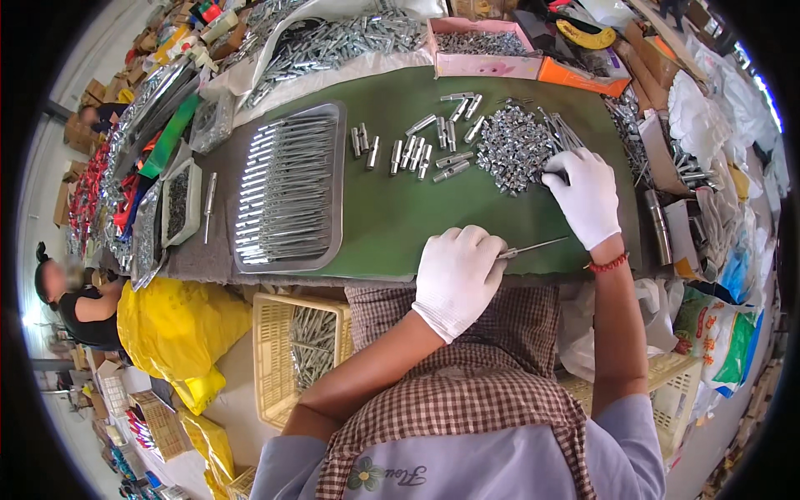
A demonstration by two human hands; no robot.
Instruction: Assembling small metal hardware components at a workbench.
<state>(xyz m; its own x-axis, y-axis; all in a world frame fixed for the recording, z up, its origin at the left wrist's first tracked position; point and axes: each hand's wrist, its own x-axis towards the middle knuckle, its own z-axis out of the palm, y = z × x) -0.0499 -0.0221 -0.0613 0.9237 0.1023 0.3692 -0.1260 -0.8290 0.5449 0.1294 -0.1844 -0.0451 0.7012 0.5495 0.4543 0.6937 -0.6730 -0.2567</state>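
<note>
Thin rod, centre-right: left hand pinching | right hand: grip unclear | tray, left: well filled | small fittings, upper centre-right: loose

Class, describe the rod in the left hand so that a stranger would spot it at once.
Start at the green work surface and follow its near edge to the white-gloved left hand. From that hand, a thin metal rod points right. Unlike the many rods lined up in the grey tray, this one is alone and held.
</note>
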